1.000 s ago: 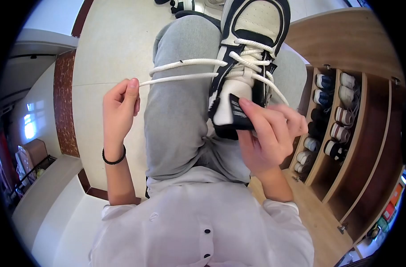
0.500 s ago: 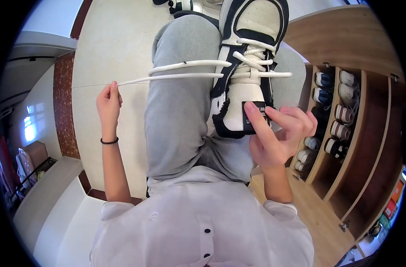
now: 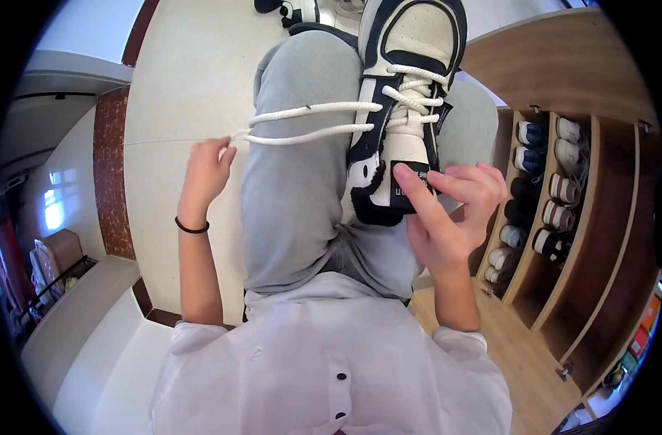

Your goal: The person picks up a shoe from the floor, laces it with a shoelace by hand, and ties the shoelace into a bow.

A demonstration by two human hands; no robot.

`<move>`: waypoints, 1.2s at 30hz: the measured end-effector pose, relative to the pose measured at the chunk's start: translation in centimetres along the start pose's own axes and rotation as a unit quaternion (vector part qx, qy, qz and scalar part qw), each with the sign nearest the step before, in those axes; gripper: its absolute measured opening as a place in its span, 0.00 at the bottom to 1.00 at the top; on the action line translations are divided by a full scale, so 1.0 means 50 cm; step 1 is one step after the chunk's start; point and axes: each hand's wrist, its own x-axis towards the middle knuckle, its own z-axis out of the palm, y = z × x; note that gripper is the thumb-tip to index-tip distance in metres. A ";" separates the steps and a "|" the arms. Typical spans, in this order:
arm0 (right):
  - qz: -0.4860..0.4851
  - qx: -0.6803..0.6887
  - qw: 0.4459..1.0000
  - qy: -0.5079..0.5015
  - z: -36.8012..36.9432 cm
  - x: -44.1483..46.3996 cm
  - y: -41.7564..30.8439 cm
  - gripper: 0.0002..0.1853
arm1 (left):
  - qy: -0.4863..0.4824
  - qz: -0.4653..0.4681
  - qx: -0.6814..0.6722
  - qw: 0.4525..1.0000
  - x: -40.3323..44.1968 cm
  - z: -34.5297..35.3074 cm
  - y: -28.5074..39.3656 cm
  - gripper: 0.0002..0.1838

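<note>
A white and black sneaker (image 3: 418,43) rests on my lap over the right leg, its toe pointing away and its heel toward me. White shoelaces (image 3: 309,134) come out of its left side and run across my left knee. At their far left, my left hand (image 3: 206,174), slightly blurred, pinches a lace near a small loop. My right hand (image 3: 454,206) grips the sneaker's tongue (image 3: 410,177) at its black label, with fingers over the top. Partly laced rows cross the upper part of the tongue.
To the right stands an open wooden shoe cabinet (image 3: 599,181) with several pairs of shoes (image 3: 563,188) on its racks. Another black and white shoe (image 3: 302,11) lies on the floor ahead. A low ledge (image 3: 84,304) is at the left.
My left hand has moved right, toward the knee, and the lower lace has gone slack. The lace end that stuck out on the sneaker's right side no longer shows there.
</note>
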 end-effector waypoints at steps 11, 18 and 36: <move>0.054 0.047 0.997 -0.004 0.010 0.008 0.000 0.31 | 0.092 0.399 -0.014 0.912 0.031 -0.164 0.382 0.20; 0.062 0.096 0.993 0.004 0.019 0.004 0.003 0.32 | -0.078 0.297 -0.179 0.935 0.017 -0.194 0.396 0.16; 0.060 0.112 0.992 0.016 0.023 0.002 0.004 0.34 | -0.001 0.058 -0.894 0.444 0.020 -0.213 -0.067 0.13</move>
